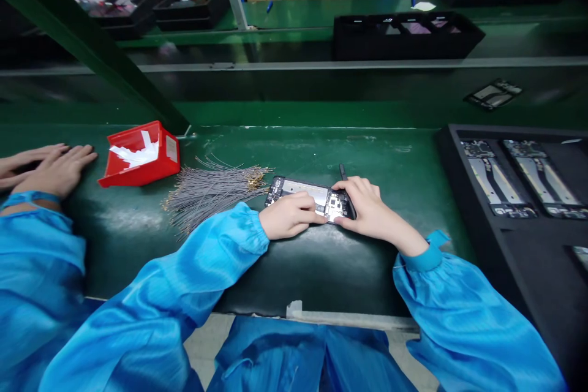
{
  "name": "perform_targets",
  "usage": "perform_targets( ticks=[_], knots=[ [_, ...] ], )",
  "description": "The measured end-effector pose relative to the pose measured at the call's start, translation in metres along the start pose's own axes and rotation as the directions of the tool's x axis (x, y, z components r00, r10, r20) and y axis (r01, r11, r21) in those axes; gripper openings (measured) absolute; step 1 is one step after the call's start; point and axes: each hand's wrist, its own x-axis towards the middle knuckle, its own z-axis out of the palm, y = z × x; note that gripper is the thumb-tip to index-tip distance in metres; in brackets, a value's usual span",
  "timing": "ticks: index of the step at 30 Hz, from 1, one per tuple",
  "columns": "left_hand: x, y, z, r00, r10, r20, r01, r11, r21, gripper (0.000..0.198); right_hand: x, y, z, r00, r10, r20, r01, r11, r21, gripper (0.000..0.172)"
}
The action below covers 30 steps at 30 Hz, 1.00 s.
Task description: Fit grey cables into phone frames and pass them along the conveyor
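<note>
An opened phone (301, 187), its circuit board and metal plate bare, lies on the green bench in front of me. My right hand (365, 205) grips the phone's right end, thumb on the near edge and fingers on the far side. Over the phone's near edge is my left hand (291, 214), fingers curled and one fingertip at the board; whatever they may pinch is hidden. A dark slim tool-like piece (342, 173) sticks out just beyond my right fingers. Left of the phone lies a bundle of thin grey cables (211, 190) with gold-coloured ends.
A red bin (172, 162) with white strips stands at the left, near a co-worker's hands (55, 174). On the right, a black tray (452, 177) holds several opened phones. Another opened phone (495, 95) rests on the ledge behind. Black boxes (399, 40) stand farther back.
</note>
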Motion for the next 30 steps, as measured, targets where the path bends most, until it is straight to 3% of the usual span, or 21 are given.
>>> perform_targets(
  ticks=[10,30],
  knots=[
    [0.0001,0.0001,0.0011,1.0,-0.003,0.011,0.002,1.0,0.007,0.032,0.0078,-0.0021,0.0019,0.999,0.021,0.034,-0.018,0.997,-0.078,0.051],
    [-0.0016,0.0002,0.0009,0.998,0.042,0.055,-0.047,0.994,0.099,0.029,0.0049,-0.0072,0.0018,0.999,0.035,0.015,-0.034,0.996,-0.079,0.048]
  ],
)
